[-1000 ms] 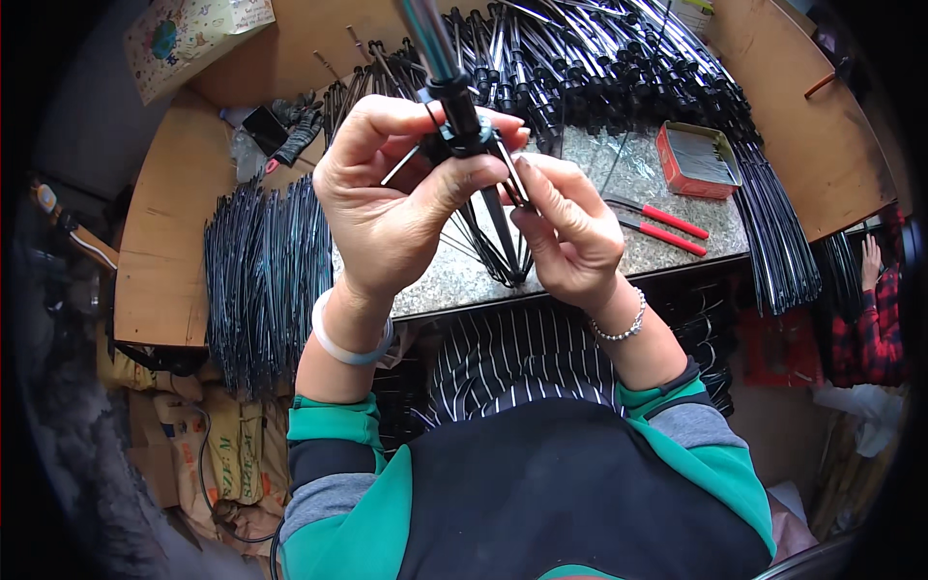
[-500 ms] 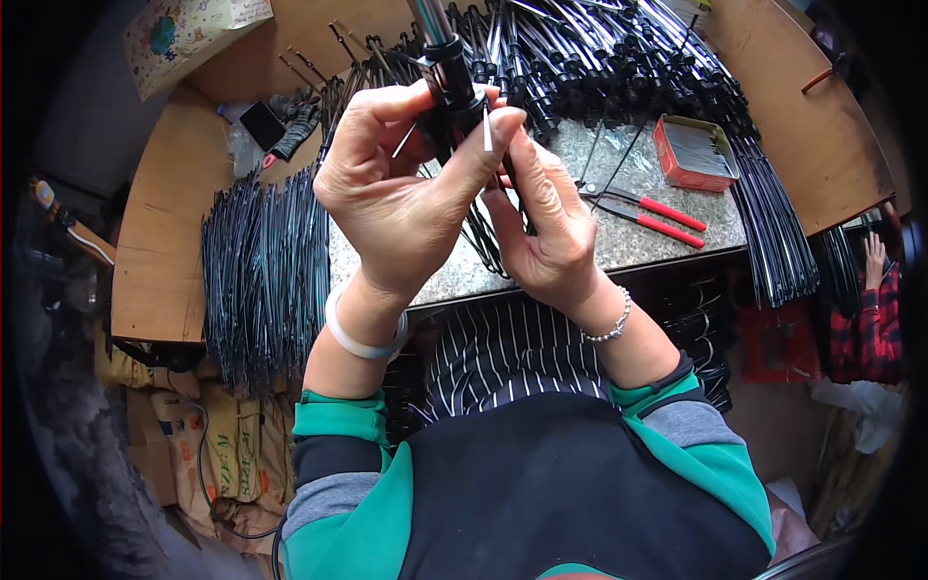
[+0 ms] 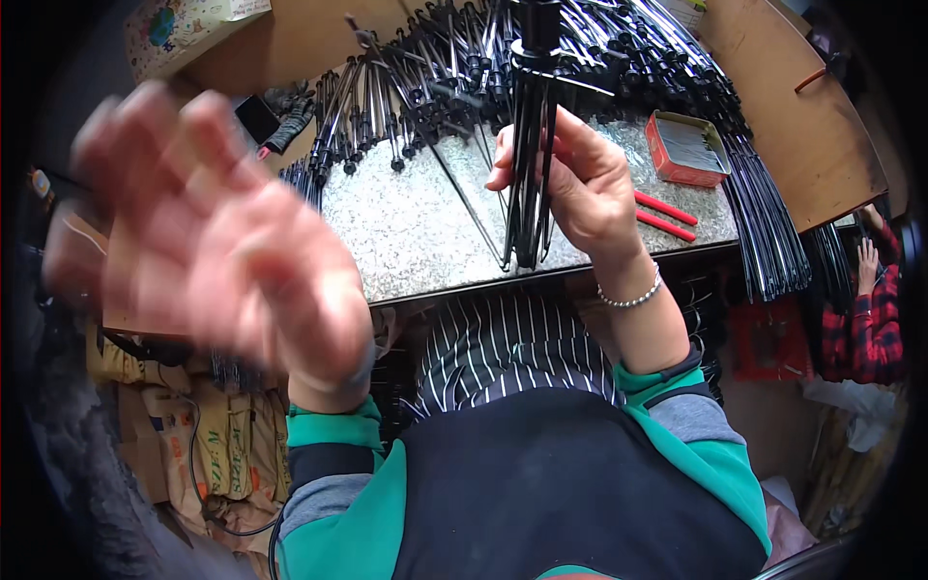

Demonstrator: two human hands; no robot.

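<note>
My right hand [image 3: 594, 188] grips an umbrella frame [image 3: 528, 184] by its black folded ribs, above the front of the speckled tabletop [image 3: 406, 251]. The frame stands nearly upright, its top cut off by the picture's upper edge. A thin bright wire [image 3: 590, 89] sticks out sideways near its black hub. My left hand [image 3: 232, 232] is off to the left, away from the frame. Motion smears it, but its fingers are spread with nothing seen in them. Beyond both hands lies a pile of similar umbrella frames [image 3: 464, 58].
Red-handled pliers [image 3: 667, 208] lie right of my right hand, their jaws hidden behind it. Behind them stands a red box [image 3: 691, 176] of thin wires. More black ribs [image 3: 778, 232] hang over the right edge. A person in a checked sleeve [image 3: 875, 333] is at far right.
My left hand has let go of the umbrella frame and swung out to the left. My right hand has shifted slightly right with the frame, which now hangs lower and shows its ribs.
</note>
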